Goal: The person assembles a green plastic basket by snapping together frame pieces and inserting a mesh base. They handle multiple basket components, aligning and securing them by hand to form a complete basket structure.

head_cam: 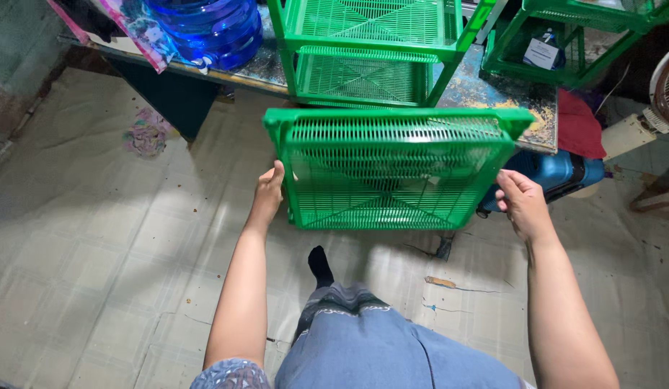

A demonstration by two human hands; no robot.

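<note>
Both hands are up on one green slatted plastic shelf tray (392, 169), held tilted between them above the floor. The left hand (268, 194) grips its left edge, thumb on the rim; the right hand (522, 202) clasps the right edge, fingers curled round it. The tray is empty. Just beyond the hands, two green plastic racks stand on a worn, paint-flaked table (493, 90): the nearer rack (370, 50) straight ahead, the second rack (579, 36) past the right hand. Beyond the left hand sits one big blue water bottle (205, 29). A blue case (551, 173) lies behind the right hand, partly hidden by the tray.
</note>
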